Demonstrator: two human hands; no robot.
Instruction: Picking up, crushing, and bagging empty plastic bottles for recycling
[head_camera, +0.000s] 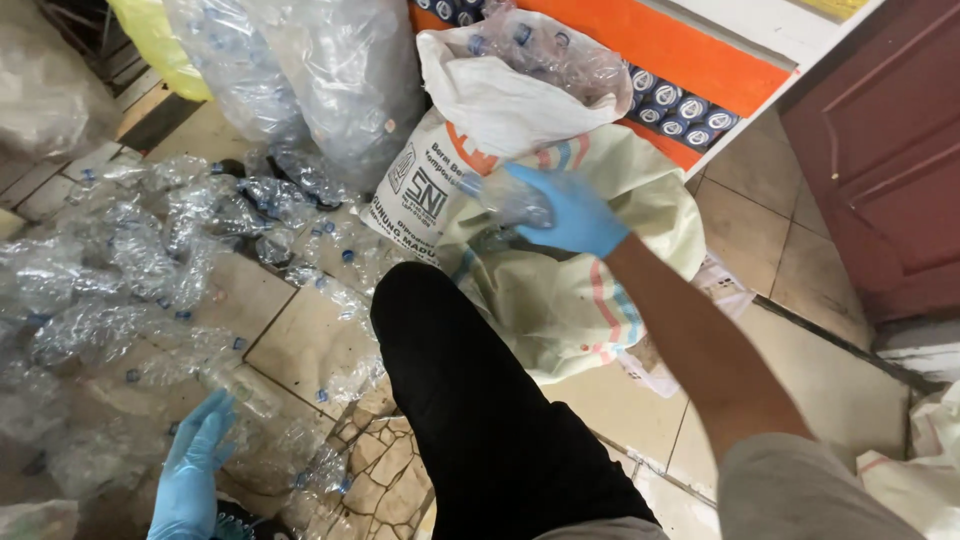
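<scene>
Tiled floor (310, 345), bottle (505, 198) between right fingers (545, 190)

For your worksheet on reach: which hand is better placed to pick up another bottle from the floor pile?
The left hand: it already touches a bottle in the pile, while the right hand holds one over the sack.

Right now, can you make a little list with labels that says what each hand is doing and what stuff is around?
Left hand: blue glove, reaching into the pile of crushed clear bottles, fingers by one bottle
Right hand: blue glove, holding a clear plastic bottle over the open sack
Sack: pale, with striped print, sagging open on the floor
Behind it: white sack stuffed with bottles
Floor: beige tiles
Leg: black trousers, between the pile and the sack
</scene>
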